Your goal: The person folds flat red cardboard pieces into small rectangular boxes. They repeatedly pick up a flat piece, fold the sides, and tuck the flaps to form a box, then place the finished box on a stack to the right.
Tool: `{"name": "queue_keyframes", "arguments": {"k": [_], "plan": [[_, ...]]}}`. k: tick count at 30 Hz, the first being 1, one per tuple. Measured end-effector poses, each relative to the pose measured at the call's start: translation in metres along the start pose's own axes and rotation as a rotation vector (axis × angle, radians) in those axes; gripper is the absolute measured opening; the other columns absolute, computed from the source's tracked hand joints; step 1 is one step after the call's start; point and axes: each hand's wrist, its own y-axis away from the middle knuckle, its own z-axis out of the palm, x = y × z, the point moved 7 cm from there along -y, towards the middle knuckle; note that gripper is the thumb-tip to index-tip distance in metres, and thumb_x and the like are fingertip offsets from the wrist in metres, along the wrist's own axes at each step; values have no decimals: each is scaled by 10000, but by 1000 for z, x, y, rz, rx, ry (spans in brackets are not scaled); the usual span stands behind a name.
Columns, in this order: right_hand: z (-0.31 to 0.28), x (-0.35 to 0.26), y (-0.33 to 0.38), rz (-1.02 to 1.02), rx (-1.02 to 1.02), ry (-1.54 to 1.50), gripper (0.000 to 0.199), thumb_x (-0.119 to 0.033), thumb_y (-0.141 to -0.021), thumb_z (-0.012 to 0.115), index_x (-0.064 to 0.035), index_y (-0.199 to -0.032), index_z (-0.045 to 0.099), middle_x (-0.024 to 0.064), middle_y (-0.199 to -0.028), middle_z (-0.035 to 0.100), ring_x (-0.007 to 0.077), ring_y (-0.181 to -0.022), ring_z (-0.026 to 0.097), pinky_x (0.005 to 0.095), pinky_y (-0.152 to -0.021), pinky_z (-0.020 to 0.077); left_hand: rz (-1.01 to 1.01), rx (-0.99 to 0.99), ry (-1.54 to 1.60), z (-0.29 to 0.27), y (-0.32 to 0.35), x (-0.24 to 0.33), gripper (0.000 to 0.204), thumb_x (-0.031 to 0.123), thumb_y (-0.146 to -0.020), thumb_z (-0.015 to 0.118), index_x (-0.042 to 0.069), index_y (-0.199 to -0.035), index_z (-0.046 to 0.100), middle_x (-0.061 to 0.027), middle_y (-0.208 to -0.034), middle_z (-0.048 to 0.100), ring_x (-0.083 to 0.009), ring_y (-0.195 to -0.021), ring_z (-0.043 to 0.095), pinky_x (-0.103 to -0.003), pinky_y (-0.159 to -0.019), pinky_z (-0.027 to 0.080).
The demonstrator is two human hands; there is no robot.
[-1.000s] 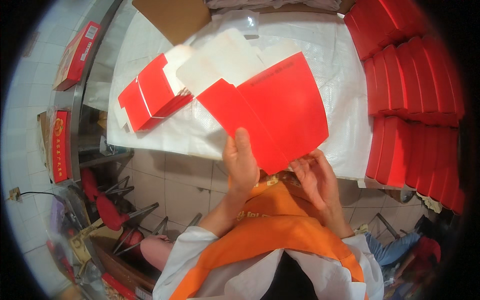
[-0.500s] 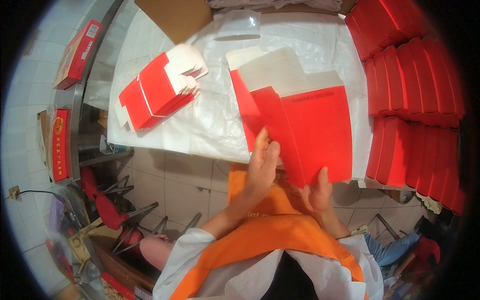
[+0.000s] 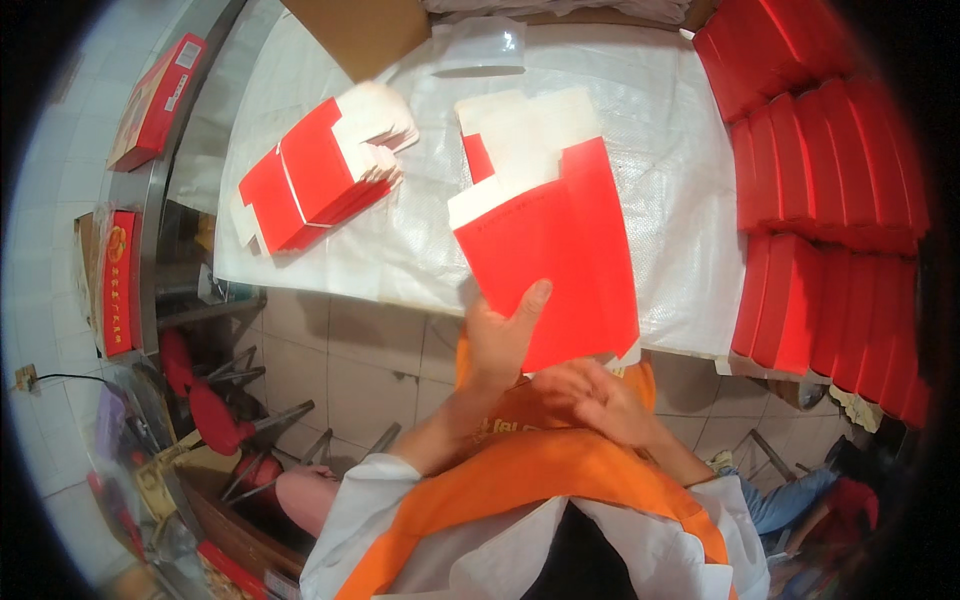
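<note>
Pale floor tiles (image 3: 330, 370) showed below the person, and a bench covered with a white woven sheet (image 3: 640, 130) ran across the upper part of the view.

Nearest the camera, an orange apron (image 3: 530, 480) hung over white sleeves. The right hand (image 3: 600, 395) lay just under the lower edge of a flat red carton (image 3: 560, 260); it was blurred, and whether its fingers were spread or pinching the carton could not be told. The left hand (image 3: 500, 335) gripped the carton at its lower left edge, thumb pressed flat on the red face and the other fingers hidden behind it, so the card was pinched between them. The carton was held tilted in the air over the front edge of the bench, its white flaps (image 3: 525, 125) pointing away from the person.

Farther left on the sheet lay a small stack of folded red cartons (image 3: 320, 175), fanned out, well apart from the held one. Along the right side stood rows of finished red boxes (image 3: 830, 200), packed close against one another. At the far edge rested a brown cardboard sheet (image 3: 365, 30) and a clear plastic bag (image 3: 480, 45). Off the left side of the bench, two red boxes (image 3: 155, 90) lay on a metal shelf, above some red stools (image 3: 205, 400).
</note>
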Motion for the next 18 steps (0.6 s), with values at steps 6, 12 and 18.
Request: {"name": "queue_keyframes", "arguments": {"k": [6, 12, 18], "plan": [[-10, -105, 36, -804, 216, 688, 325, -156, -831, 579, -6, -1115, 528, 123, -1045, 598, 289, -981, 563, 330, -850, 445, 130, -184, -315, 2, 24, -1, 589, 185, -818, 623, -31, -1255, 293, -152, -1153, 485, -182, -1000, 508, -302, -830, 432], [-9, -121, -22, -729, 221, 1217, 437, -105, -781, 591, -29, -1194, 470, 148, -1229, 470, 312, -1207, 373, 378, -978, 339, 61, -429, -286, 4, 44, -38, 759, 190, -829, 590, -80, -1343, 101, -185, -1283, 364, -240, -1153, 406, -346, -958, 338], [-33, -83, -23, -573, 329, 520, 372, -6, -753, 540, -31, -1123, 514, 125, -1206, 501, 300, -1178, 398, 360, -981, 327, 219, -392, -284, -4, 39, -25, 755, 181, -858, 558, -62, -1362, 52, -172, -1308, 340, -224, -1176, 377, -320, -965, 308]]}}
